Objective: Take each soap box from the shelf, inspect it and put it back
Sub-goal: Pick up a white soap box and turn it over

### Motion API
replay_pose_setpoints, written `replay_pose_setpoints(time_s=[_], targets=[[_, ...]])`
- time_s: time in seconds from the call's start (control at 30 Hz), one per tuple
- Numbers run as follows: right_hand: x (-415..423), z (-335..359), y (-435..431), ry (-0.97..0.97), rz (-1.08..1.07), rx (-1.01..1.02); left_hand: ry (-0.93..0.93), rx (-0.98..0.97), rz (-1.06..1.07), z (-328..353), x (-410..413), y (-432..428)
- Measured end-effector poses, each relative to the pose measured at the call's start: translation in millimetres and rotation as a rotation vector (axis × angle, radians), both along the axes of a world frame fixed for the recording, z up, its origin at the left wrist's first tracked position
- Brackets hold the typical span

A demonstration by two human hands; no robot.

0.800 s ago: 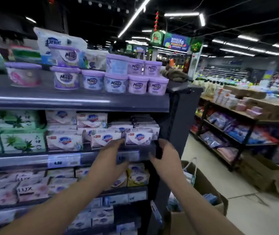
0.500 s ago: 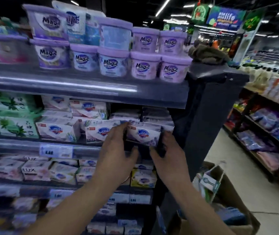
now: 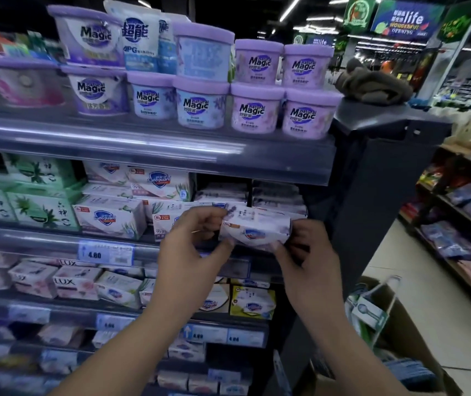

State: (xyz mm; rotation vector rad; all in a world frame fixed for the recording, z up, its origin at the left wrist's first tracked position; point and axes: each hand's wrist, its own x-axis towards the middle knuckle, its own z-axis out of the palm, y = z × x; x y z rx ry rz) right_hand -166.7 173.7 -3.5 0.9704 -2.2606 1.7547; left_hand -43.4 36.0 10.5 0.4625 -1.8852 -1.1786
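- At the left edge of the frame, green soap boxes [image 3: 28, 201] stand stacked on the middle shelf [image 3: 42, 241].
- Just right of them sits a white Safeguard box [image 3: 108, 217], front face outward, with more of the same kind behind and above it.
- Below it, a blue price tag [image 3: 105, 254] reading 4.80 is fixed to the shelf rail, and pink Lux boxes [image 3: 65, 281] lie on the shelf underneath.
- Across the upper part of the frame, purple-lidded Magic tubs [image 3: 200, 104] stand two high on the top shelf.
- At centre, the left hand [image 3: 191, 247] grips the left end of the soap box [image 3: 254, 231], fingers curled over its top edge and thumb beneath.
- The soap box is held level in front of the middle shelf's edge, off the shelf, its shield logo facing the camera.
- The right hand [image 3: 308, 258] pinches the box's right end between curled fingers and thumb.
- Below the hands, a yellow soap box [image 3: 252, 302] stands on the lower shelf.
- At upper right, a brown cloth [image 3: 371, 84] lies on top of the dark shelf end.
- At lower right, an open cardboard carton [image 3: 400, 338] rests on the floor.
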Motion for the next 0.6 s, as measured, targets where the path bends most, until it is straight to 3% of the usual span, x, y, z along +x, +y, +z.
replay_pose_setpoints(time_s=[0.1, 0.27, 0.37, 0.43, 0.53, 0.6], targets=[[16, 10, 13, -0.043, 0.039, -0.059, 0.051, 0.116, -0.117, 5, 18, -8], [52, 6, 22, -0.323, 0.215, -0.084, -0.046, 0.359, -0.351, 0, 49, -21], [62, 4, 15, -0.399, 0.242, -0.082, -0.008, 0.51, -0.325, -7, 59, -27], [65, 6, 11, -0.464, 0.253, -0.091, 0.004, 0.501, -0.314, -10, 63, -29], [71, 17, 7, -0.79, 0.42, -0.06, 0.035, 0.427, -0.318, -8, 69, -30], [68, 19, 7, -0.9, 0.512, -0.114, 0.02, 0.342, -0.395, -4, 73, -31]])
